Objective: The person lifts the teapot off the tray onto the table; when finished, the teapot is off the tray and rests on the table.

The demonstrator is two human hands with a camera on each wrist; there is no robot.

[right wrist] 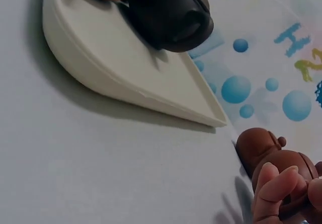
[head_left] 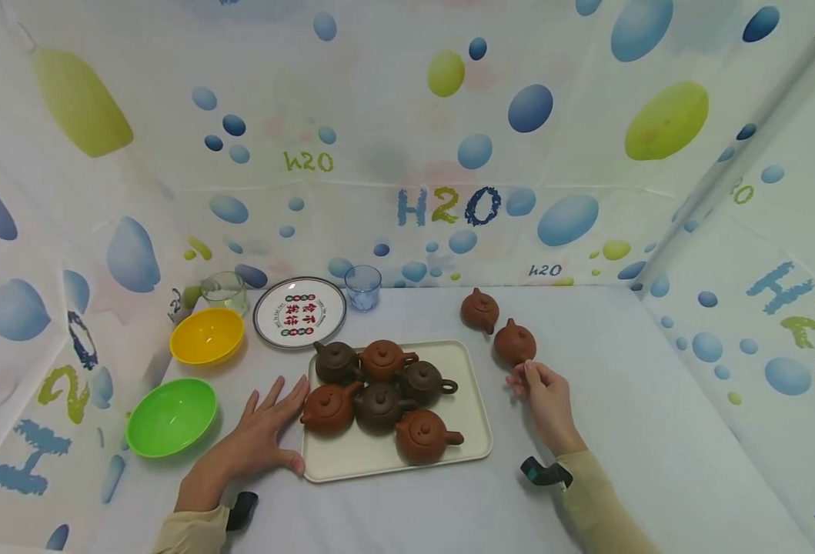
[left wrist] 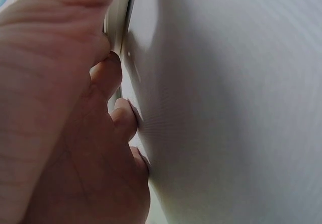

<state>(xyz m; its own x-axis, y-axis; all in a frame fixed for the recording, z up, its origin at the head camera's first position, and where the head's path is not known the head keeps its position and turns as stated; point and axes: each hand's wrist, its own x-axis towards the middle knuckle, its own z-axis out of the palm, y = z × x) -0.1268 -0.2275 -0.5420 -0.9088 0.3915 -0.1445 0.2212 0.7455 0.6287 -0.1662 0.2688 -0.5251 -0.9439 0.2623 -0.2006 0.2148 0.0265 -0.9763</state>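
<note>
Here | left hand (head_left: 258, 435) flat, steadies tray (head_left: 379, 462) | right hand (right wrist: 284, 194) grip pinches teapot (head_left: 514, 343), wrist-only

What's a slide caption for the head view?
Left hand rests on a tray of six teapots; right hand touches the nearer teapot beside it.

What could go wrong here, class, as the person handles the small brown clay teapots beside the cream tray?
1. The right hand touches the near clay teapot only with its fingertips; it could tip or roll.
2. Six teapots crowd the cream plastic tray; the left hand pressing its edge might jolt them together and chip them.
</note>
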